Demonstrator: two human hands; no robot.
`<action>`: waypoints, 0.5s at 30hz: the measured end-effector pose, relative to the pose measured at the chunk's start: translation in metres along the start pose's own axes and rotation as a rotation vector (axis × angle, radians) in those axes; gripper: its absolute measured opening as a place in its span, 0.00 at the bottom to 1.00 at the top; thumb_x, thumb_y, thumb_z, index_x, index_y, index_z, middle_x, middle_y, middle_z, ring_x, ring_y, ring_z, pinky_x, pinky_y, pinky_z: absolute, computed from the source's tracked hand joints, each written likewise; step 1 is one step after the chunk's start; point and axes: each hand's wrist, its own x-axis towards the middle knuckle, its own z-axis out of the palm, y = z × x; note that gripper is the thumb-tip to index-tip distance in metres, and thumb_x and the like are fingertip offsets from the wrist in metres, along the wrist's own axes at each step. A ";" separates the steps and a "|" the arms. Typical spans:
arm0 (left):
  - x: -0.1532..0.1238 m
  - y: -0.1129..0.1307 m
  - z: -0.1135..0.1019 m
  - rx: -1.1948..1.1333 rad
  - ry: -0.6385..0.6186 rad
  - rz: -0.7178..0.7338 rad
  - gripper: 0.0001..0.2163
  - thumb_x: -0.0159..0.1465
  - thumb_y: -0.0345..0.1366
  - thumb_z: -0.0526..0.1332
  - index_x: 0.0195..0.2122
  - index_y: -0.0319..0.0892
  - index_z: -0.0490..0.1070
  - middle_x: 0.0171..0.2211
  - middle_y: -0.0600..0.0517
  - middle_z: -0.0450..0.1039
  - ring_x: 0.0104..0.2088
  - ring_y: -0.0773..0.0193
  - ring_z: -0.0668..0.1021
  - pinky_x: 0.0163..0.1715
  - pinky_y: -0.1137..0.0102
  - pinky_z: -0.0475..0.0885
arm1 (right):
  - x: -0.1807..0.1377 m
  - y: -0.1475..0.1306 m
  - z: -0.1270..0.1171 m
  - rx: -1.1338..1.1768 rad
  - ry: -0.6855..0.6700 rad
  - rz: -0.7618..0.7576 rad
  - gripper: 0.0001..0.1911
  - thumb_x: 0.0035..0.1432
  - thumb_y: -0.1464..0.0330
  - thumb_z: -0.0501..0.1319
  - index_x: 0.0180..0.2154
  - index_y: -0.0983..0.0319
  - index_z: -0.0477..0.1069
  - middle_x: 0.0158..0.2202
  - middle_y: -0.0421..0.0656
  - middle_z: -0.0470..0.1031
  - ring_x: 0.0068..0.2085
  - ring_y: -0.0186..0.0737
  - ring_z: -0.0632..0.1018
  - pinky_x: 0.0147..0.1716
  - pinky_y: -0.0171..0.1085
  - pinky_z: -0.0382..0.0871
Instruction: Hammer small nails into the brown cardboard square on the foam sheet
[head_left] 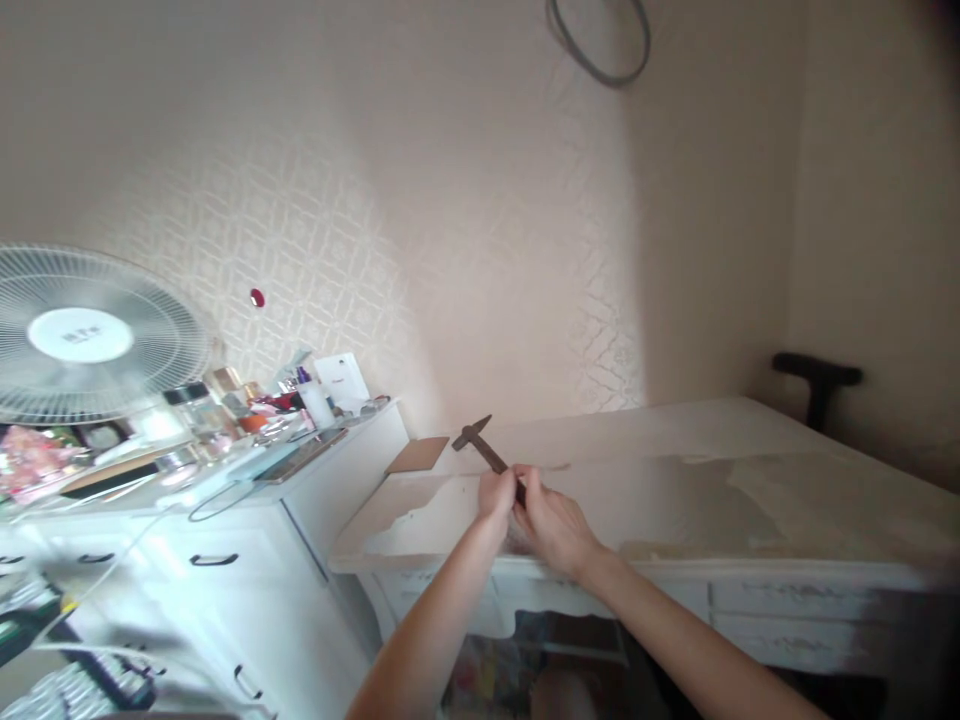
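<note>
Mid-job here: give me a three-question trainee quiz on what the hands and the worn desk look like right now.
1. True or false: both hands grip the hammer's handle.
2. Which way does the hammer head point? A) toward the wall, up and left B) down at the floor C) toward the black armrest
3. Fill in: a flat brown ____ lies on the desk's far left corner.

Key:
1. True: the left hand and right hand close on the hammer handle above the desk.
2. A.
3. Card: the brown card, beyond the hammer head; its material is unclear.

Two bare, sleeveless forearms (442, 610)
</note>
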 end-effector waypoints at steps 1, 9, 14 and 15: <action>0.008 -0.006 -0.010 0.033 0.029 -0.005 0.09 0.56 0.38 0.58 0.23 0.38 0.67 0.24 0.49 0.70 0.26 0.65 0.73 0.23 0.73 0.63 | 0.002 -0.003 0.002 0.013 -0.020 -0.049 0.23 0.62 0.66 0.47 0.58 0.62 0.51 0.45 0.54 0.75 0.43 0.52 0.77 0.35 0.43 0.67; 0.075 -0.029 -0.091 0.383 0.133 -0.019 0.12 0.57 0.41 0.55 0.30 0.38 0.71 0.32 0.45 0.76 0.33 0.58 0.78 0.25 0.71 0.66 | -0.007 0.102 -0.003 -0.327 0.022 -0.024 0.28 0.60 0.65 0.52 0.60 0.69 0.58 0.58 0.58 0.66 0.58 0.54 0.66 0.54 0.48 0.60; 0.112 -0.036 -0.130 0.591 0.082 0.009 0.10 0.55 0.38 0.59 0.22 0.37 0.71 0.26 0.43 0.76 0.34 0.54 0.78 0.25 0.70 0.64 | -0.024 0.189 -0.014 -0.561 0.081 0.229 0.26 0.63 0.59 0.46 0.53 0.68 0.68 0.55 0.59 0.68 0.55 0.56 0.69 0.52 0.51 0.62; 0.119 -0.037 -0.134 0.614 0.060 0.021 0.10 0.55 0.38 0.59 0.21 0.38 0.71 0.25 0.44 0.75 0.32 0.55 0.78 0.25 0.70 0.64 | -0.026 0.196 -0.013 -0.580 0.077 0.221 0.26 0.64 0.59 0.45 0.52 0.67 0.70 0.54 0.58 0.69 0.54 0.54 0.70 0.51 0.51 0.63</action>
